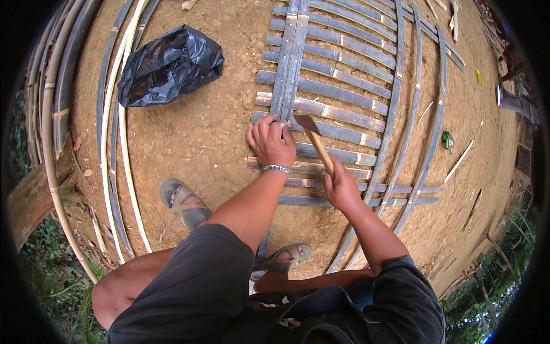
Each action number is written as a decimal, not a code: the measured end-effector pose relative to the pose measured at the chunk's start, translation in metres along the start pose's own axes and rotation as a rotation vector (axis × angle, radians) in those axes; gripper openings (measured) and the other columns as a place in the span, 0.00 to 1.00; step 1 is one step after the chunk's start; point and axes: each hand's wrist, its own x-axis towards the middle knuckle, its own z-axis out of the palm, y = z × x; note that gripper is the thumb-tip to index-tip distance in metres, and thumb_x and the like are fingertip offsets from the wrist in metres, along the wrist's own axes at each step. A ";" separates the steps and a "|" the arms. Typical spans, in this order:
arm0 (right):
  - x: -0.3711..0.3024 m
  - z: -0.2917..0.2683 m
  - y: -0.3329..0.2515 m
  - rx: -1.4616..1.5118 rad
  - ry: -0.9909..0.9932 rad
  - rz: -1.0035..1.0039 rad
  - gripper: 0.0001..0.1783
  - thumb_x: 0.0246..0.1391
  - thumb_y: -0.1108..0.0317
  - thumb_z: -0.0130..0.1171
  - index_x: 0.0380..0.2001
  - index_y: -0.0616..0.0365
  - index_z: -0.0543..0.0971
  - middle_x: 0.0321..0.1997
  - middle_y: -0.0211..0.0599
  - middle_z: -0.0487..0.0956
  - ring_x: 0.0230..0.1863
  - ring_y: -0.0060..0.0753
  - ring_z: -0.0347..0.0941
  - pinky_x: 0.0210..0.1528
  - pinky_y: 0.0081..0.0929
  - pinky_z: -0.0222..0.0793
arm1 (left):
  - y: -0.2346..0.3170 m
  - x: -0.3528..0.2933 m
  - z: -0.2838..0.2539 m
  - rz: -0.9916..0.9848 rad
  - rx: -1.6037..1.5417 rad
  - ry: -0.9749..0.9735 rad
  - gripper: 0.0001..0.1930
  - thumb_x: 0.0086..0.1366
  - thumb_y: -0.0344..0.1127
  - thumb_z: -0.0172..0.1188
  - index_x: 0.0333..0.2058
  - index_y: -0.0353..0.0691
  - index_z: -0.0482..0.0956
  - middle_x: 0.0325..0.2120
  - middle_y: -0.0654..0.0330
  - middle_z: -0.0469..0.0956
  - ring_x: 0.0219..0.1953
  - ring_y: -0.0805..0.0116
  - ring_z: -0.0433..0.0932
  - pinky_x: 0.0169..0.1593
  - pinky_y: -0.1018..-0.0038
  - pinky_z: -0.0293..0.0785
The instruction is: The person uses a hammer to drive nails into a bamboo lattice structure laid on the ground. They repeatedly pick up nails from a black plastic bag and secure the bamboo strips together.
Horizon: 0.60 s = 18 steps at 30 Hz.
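A frame of dark split-bamboo slats [344, 117] lies on the ground, crossed by a pair of long bamboo strips [289, 63] dotted with small nail heads. At the near part of those strips, my left hand [272, 142] is closed, fingers bent down against the bamboo. Whatever its thumb and forefinger pinch is too small to make out. My right hand [342, 186] grips the wooden handle of a hammer [318, 144]. Its dark metal head is just right of my left fingertips, over the slats.
A black plastic bag [172, 66] lies at the upper left, by long pale and dark bamboo strips [117, 137]. Bamboo poles [51, 86] line the left edge. A green tape measure [447, 140] rests on the dirt at right. My sandalled feet [186, 202] are close to the frame.
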 end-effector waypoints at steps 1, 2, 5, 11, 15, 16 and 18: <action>-0.001 -0.002 -0.002 0.027 0.008 0.021 0.27 0.65 0.69 0.58 0.66 0.51 0.68 0.45 0.64 0.81 0.45 0.69 0.80 0.45 0.51 0.76 | -0.001 0.000 0.000 -0.005 0.000 0.000 0.07 0.59 0.34 0.67 0.34 0.44 0.78 0.50 0.60 0.77 0.60 0.54 0.71 0.69 0.49 0.55; -0.002 -0.003 -0.003 0.054 0.015 0.042 0.27 0.65 0.68 0.59 0.66 0.51 0.68 0.45 0.64 0.81 0.46 0.69 0.80 0.46 0.49 0.76 | -0.002 -0.001 -0.001 -0.010 -0.001 0.000 0.07 0.60 0.35 0.67 0.35 0.44 0.78 0.50 0.60 0.77 0.60 0.53 0.71 0.69 0.49 0.55; -0.001 -0.003 0.000 0.070 0.072 0.004 0.27 0.66 0.66 0.59 0.66 0.53 0.68 0.46 0.64 0.81 0.49 0.70 0.79 0.48 0.48 0.76 | 0.002 -0.001 -0.002 -0.018 -0.013 0.007 0.08 0.61 0.35 0.66 0.37 0.44 0.79 0.49 0.59 0.77 0.60 0.53 0.71 0.69 0.49 0.55; -0.002 -0.010 -0.007 0.120 0.043 0.146 0.28 0.67 0.65 0.59 0.67 0.58 0.67 0.48 0.63 0.81 0.53 0.63 0.80 0.52 0.44 0.75 | 0.001 0.000 0.000 -0.051 -0.054 0.151 0.12 0.68 0.36 0.58 0.47 0.40 0.75 0.51 0.52 0.76 0.60 0.48 0.70 0.68 0.47 0.55; -0.004 -0.028 -0.018 0.161 -0.003 0.178 0.29 0.67 0.65 0.58 0.67 0.60 0.66 0.48 0.62 0.81 0.52 0.60 0.81 0.52 0.42 0.74 | -0.001 0.014 0.014 -0.457 0.110 0.381 0.12 0.74 0.38 0.50 0.48 0.36 0.72 0.57 0.49 0.72 0.63 0.49 0.68 0.69 0.44 0.53; -0.005 -0.032 -0.019 0.154 -0.007 0.178 0.29 0.67 0.65 0.58 0.67 0.60 0.66 0.48 0.61 0.81 0.52 0.59 0.81 0.52 0.41 0.74 | -0.001 0.017 0.015 -0.501 0.146 0.342 0.13 0.75 0.37 0.48 0.50 0.35 0.71 0.59 0.48 0.70 0.64 0.47 0.66 0.69 0.46 0.54; -0.006 -0.042 -0.024 0.131 -0.033 0.188 0.28 0.67 0.65 0.58 0.67 0.59 0.66 0.47 0.60 0.81 0.50 0.57 0.81 0.52 0.41 0.74 | 0.002 0.021 0.017 -0.550 0.194 0.310 0.13 0.75 0.37 0.48 0.50 0.34 0.71 0.59 0.48 0.69 0.65 0.46 0.65 0.69 0.47 0.54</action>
